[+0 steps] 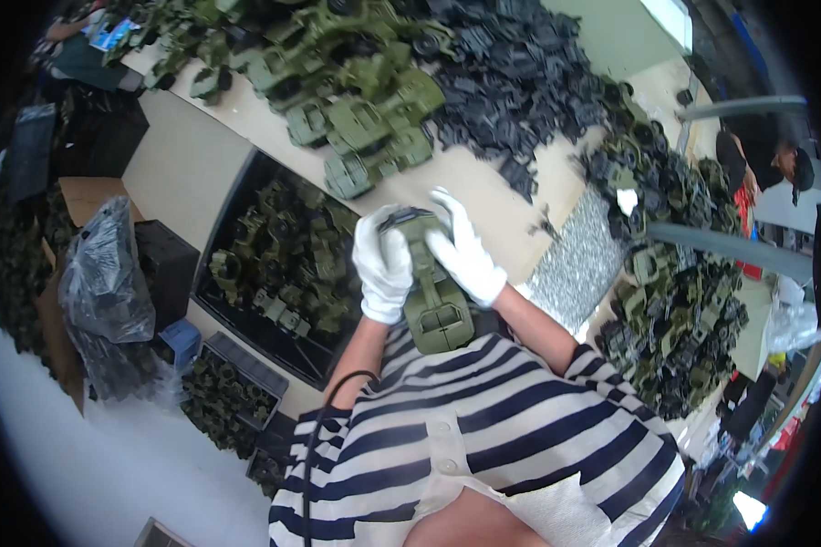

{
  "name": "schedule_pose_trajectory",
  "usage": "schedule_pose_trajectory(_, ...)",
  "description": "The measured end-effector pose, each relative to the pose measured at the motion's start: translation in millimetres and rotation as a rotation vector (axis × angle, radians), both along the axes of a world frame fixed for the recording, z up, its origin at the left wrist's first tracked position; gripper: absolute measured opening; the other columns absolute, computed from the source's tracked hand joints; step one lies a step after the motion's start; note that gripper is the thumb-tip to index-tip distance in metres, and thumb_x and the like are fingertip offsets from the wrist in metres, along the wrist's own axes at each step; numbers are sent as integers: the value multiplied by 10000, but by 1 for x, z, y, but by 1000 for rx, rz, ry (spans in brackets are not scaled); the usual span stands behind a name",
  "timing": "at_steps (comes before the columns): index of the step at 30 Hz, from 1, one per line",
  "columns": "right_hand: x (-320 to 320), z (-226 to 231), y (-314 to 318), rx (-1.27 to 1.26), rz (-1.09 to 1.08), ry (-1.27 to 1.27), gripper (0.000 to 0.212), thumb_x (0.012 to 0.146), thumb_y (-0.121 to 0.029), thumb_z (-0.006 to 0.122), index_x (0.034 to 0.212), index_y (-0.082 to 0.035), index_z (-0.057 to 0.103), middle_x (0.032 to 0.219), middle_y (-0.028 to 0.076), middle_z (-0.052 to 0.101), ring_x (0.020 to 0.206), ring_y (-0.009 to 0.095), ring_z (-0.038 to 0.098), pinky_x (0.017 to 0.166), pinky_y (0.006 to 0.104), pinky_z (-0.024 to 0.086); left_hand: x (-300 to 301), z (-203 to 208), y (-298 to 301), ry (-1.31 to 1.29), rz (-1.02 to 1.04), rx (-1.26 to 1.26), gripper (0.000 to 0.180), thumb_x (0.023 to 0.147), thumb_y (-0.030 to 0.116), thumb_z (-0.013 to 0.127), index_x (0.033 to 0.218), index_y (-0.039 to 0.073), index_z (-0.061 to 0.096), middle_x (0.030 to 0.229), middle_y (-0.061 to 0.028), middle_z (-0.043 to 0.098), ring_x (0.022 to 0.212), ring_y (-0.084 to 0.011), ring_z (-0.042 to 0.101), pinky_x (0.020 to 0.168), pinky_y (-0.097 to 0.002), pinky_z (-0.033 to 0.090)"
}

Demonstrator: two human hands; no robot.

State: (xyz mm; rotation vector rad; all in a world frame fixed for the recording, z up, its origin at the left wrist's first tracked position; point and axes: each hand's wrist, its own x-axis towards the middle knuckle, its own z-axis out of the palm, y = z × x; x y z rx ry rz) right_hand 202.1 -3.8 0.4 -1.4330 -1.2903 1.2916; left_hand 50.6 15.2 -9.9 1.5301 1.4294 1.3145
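Close in front of my chest I hold an olive-green plastic toy vehicle body (436, 319), its long side pointing away from me. My left hand (383, 264), in a white glove, wraps round its left side, the thumb on top. On the other side my right hand (468, 251), gloved too, grips the far part with its thumb pressed on the green plastic; one finger stands up away from it. A dark part (409, 215) shows at the far end between my hands. Whether it is joined to the green body I cannot tell.
Beyond my hands, the pale table (465, 187) bears piled green vehicle bodies (360, 128) and a heap of dark grey parts (511, 82). A black crate (283, 246) of green parts stands left. Silver bubble sheeting (579, 260) and more vehicles (675, 328) lie right.
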Motion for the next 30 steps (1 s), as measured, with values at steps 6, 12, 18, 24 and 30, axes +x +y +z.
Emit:
schedule_pose_trajectory(6, 3, 22, 15, -502, 382, 334, 897, 789, -188, 820, 1492, 22, 304, 1369, 168, 529, 1219, 191, 534, 985, 327, 473, -33, 4, 31, -2, 106, 125, 607, 976, 486, 510, 1326, -10, 491, 1263, -197, 543, 1168, -321, 566, 982, -385, 454)
schedule_pose_trajectory(12, 0, 96, 171, -113, 311, 448, 760, 905, -172, 676, 1497, 47, 255, 1189, 179, 662, 1067, 220, 665, 960, 328, 513, -76, -21, 24, -289, 369, -247, 539, 1016, 402, 508, 1403, 29, 468, 1399, -142, 450, 1227, -212, 525, 947, -325, 513)
schedule_pose_trajectory(18, -47, 209, 378, 8, 269, 730, 852, 834, -468, 748, 1431, 1, 360, 1477, 237, 389, 1254, 337, 524, 966, 484, 522, -110, -59, -22, -152, 419, -500, 338, 965, 277, 610, 1159, 3, 652, 1130, -142, 661, 1002, -208, 652, 857, -320, 523)
schedule_pose_trajectory(24, -62, 152, 358, 246, 100, 348, 496, 978, -240, 581, 1390, 17, 482, 1346, 116, 571, 1200, 238, 580, 993, 359, 476, -158, -118, -69, -5, 626, -702, 383, 889, 254, 705, 1128, -40, 648, 1033, -133, 713, 984, -191, 663, 887, -308, 503)
schedule_pose_trajectory(30, -25, 88, 186, 79, 147, -59, 430, 984, -291, 588, 1301, 0, 591, 1129, 103, 676, 896, 145, 629, 775, 279, 517, -274, -114, -24, 746, 991, -559, 688, 743, 260, 764, 1314, 62, 434, 1351, -188, 484, 1323, -355, 410, 1066, -490, 356)
